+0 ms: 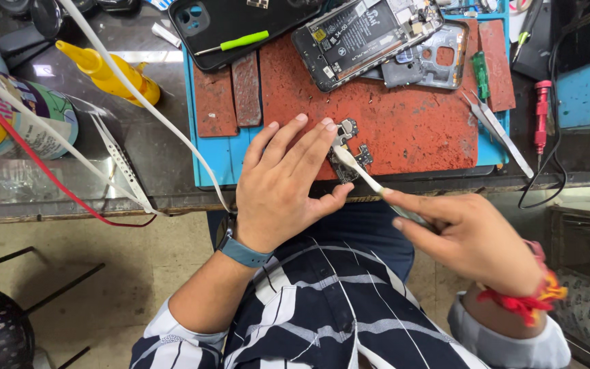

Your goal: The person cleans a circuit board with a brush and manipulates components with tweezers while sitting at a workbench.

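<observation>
At the near edge of a cluttered table (69, 184), on a worn red mat (404, 123), lies a small dark circuit board (349, 150), partly hidden under the left hand's fingertips. The left hand (281, 184) is spread almost flat, fingers (312, 140) loosely extended and pressing the board down, thumb tucked beneath. The right hand (472, 239), slightly blurred, pinches a slim pale tool (360, 171) between thumb and forefinger; the tool's tip touches the board, but what kind of tool it is cannot be made out. An opened phone (363, 34) lies farther back, cut off by the top edge.
</observation>
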